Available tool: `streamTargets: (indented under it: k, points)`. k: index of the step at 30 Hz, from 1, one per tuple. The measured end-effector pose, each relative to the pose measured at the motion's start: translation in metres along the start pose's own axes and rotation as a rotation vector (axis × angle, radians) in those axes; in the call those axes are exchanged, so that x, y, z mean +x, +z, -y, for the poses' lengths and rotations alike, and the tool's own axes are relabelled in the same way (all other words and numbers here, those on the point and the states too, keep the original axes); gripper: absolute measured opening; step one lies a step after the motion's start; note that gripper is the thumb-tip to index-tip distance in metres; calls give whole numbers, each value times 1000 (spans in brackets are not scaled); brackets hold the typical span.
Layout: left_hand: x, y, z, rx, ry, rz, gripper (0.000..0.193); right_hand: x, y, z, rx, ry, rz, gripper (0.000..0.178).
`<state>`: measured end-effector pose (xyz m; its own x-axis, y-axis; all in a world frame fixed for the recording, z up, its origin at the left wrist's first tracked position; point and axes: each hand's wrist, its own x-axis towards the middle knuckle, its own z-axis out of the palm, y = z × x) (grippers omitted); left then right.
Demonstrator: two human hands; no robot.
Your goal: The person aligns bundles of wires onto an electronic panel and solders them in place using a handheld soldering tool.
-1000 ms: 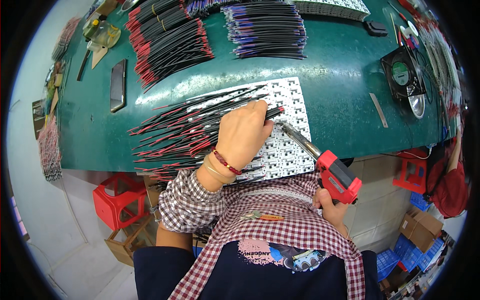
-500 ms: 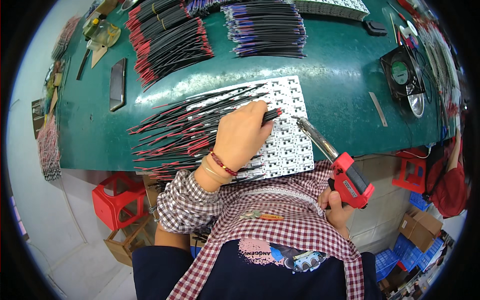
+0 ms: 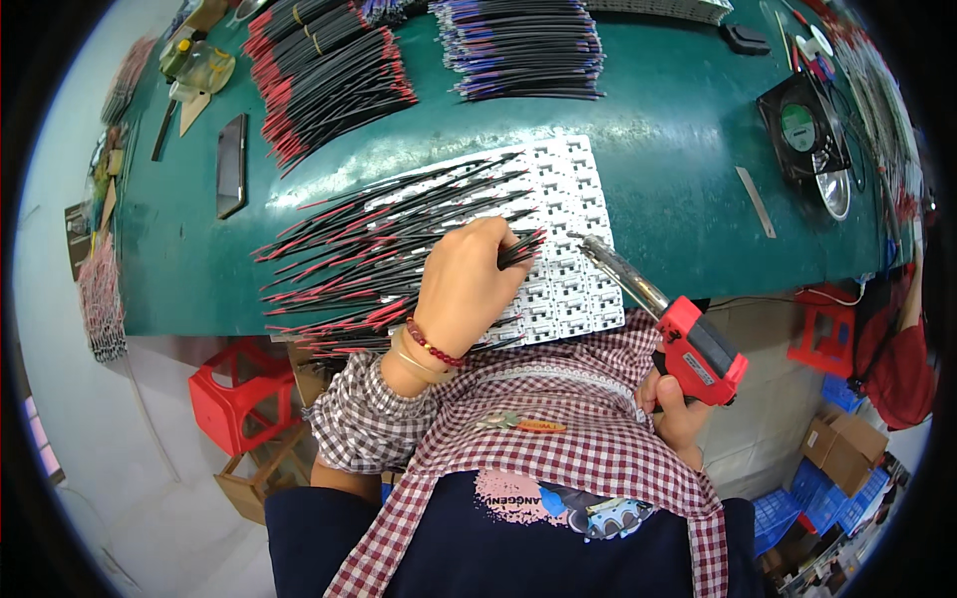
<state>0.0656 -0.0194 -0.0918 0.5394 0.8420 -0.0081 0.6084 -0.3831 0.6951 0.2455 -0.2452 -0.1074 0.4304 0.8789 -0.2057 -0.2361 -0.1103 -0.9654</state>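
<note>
A white panel of small circuit boards [image 3: 566, 189] lies on the green table, its left part covered by rows of thin black wires with red ends [image 3: 349, 244]. Over the panel, my left hand [image 3: 467, 269] is closed around a small bundle of black wires [image 3: 520, 248], whose red tips stick out to the right of the fingers. My right hand [image 3: 681, 414] grips the handle of a red and black soldering gun [image 3: 701, 349] at the table's front edge. The gun's metal barrel slants up to the left, with its tip over the panel just right of the wire bundle.
Stacks of black wires, red-ended [image 3: 334, 95] and purple-ended [image 3: 523, 50], lie at the back. A phone [image 3: 231, 164] is on the left. To the right are a metal strip [image 3: 756, 202] and a black fan [image 3: 800, 128]. Red stools [image 3: 237, 394] stand below the table.
My left hand has moved slightly down and left with the wire bundle, whose tips are lower. The soldering gun's tip has shifted slightly left. The whole view has shifted a little.
</note>
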Motion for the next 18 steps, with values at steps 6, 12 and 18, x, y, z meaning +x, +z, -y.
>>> streamTargets:
  k: [6, 12, 18]
  points:
    - [3, 7, -5, 34, 0, 5, 23, -2, -1, -8, 98, 107, 18, 11]
    - [7, 7, -5, 70, -29, 32, 23, 0, -4, -15, -66, 69, 68, 33]
    - [7, 9, -5, 79, -32, -1, 23, -1, -4, -17, -177, 61, 32, 20]
